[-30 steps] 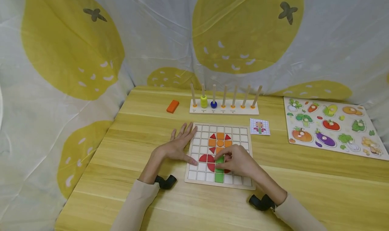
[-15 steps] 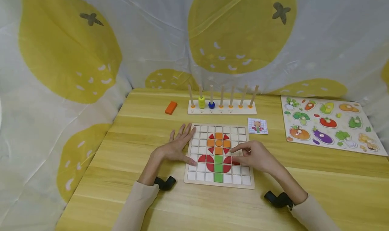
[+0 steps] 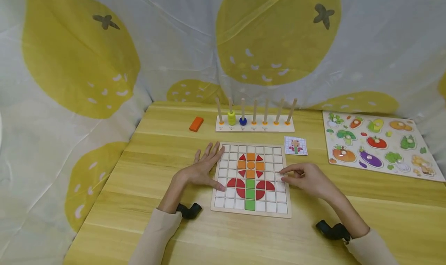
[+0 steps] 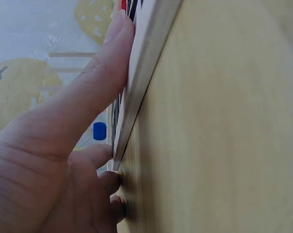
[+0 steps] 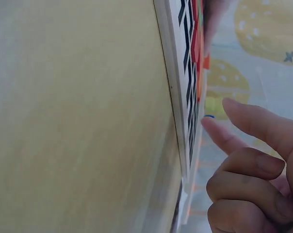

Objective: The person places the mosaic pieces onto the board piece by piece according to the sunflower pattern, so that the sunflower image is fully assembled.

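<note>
A square wooden grid board (image 3: 230,203) lies on the table in the head view. Orange, green and red flat pieces form a flower on it, with a green stem (image 3: 250,194), red leaf pieces (image 3: 240,193) and an orange centre piece (image 3: 251,165). My left hand (image 3: 199,172) rests at the board's left edge with fingers spread. In the left wrist view its thumb (image 4: 95,80) touches the board's edge. My right hand (image 3: 306,178) hovers by the right edge. In the right wrist view its thumb and forefinger are apart, nothing between them, the other fingers curled.
Behind the board stands a peg rack (image 3: 254,128) with yellow and blue beads. An orange block (image 3: 196,124) lies left of it. A small pattern card (image 3: 295,145) sits at the board's upper right. A vegetable puzzle board (image 3: 379,152) lies at the far right.
My right hand has moved right, off the flower's middle to the board's right edge, uncovering the red pieces on the right. My left hand has stayed in place.
</note>
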Demonstrator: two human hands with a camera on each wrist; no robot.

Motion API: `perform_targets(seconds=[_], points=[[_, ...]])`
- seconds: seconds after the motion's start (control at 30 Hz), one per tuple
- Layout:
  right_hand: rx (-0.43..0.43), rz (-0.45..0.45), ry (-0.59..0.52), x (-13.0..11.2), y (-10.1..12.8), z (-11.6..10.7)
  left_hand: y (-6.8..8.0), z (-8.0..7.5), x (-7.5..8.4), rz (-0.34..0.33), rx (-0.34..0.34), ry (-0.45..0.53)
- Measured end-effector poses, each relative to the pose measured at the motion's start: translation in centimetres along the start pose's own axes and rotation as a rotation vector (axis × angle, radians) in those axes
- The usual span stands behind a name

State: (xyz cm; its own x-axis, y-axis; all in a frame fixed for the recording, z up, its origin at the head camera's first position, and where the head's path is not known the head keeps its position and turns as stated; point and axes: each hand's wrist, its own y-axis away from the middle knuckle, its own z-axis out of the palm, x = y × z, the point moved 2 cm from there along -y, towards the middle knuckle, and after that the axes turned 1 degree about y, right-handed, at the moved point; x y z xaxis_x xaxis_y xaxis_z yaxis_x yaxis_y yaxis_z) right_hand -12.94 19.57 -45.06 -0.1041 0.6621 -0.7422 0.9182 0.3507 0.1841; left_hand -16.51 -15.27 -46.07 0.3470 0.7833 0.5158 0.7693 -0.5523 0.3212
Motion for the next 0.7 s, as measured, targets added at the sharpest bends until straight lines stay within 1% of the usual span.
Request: perform_targets(seconds=[0.2,0.5,0.7], points=[[0.009,0.015,0.004,0.2,0.2,-0.6,-0.2,0.1,-0.1,-0.009,-0.013,-0.007],[0.029,-0.026,0.028,0.5,0.0,-1.2,-0.3,0.3,-0.3,-0.015,-0.019,-0.021],[0.038,-0.038,0.033,0.7,0.0,-1.8,-0.2,0.1,-0.1,-0.018,-0.019,-0.016]])
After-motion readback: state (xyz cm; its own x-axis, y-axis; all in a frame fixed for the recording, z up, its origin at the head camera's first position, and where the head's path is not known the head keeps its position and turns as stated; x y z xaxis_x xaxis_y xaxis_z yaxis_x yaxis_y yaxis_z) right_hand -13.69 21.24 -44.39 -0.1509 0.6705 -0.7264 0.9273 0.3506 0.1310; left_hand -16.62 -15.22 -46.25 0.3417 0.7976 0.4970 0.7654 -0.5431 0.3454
